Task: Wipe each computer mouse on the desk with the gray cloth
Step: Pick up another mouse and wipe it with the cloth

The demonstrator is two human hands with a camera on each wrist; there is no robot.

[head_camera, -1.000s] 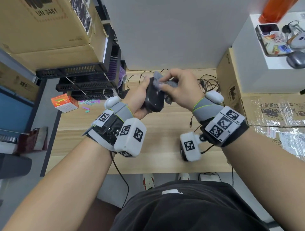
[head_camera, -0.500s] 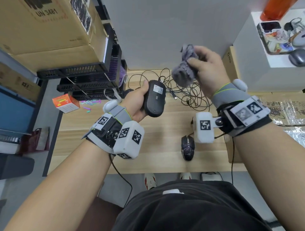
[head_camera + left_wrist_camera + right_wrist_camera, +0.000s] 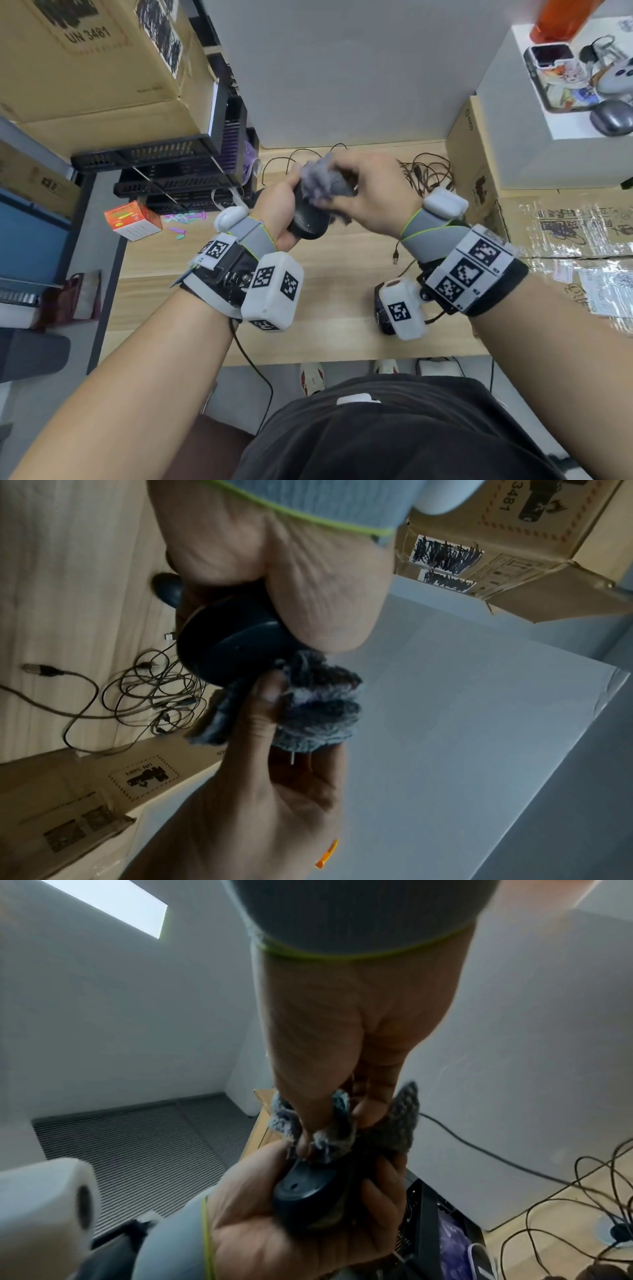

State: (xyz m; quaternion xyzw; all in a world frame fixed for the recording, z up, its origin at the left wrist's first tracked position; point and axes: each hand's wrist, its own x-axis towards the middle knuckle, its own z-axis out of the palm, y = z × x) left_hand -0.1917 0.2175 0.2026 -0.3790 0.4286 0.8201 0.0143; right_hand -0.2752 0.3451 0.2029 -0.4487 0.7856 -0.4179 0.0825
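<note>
Above the wooden desk (image 3: pixel 335 260) my left hand (image 3: pixel 279 209) grips a black computer mouse (image 3: pixel 308 219) with its underside turned up. My right hand (image 3: pixel 370 198) pinches a bunched gray cloth (image 3: pixel 318 181) and presses it on the mouse's far end. The left wrist view shows the mouse (image 3: pixel 222 647) in the left hand (image 3: pixel 274 588), with the cloth (image 3: pixel 318 710) between the right thumb and fingers. In the right wrist view the cloth (image 3: pixel 342 1131) sits on top of the mouse (image 3: pixel 304 1191). A second dark mouse (image 3: pixel 382 313) lies on the desk near the front edge, mostly hidden behind my right wrist camera.
Tangled cables (image 3: pixel 424 171) lie at the back of the desk. Black trays (image 3: pixel 178 178) and a cardboard box (image 3: pixel 102 68) stand at the left, with a small orange box (image 3: pixel 133 222) beside them. More cardboard (image 3: pixel 565 226) and a white shelf (image 3: pixel 548 137) with another mouse (image 3: pixel 611 118) stand at the right.
My right hand, which had lifted the cloth up and to the right, has come back down and presses it on the mouse again. The left hand has kept holding the mouse.
</note>
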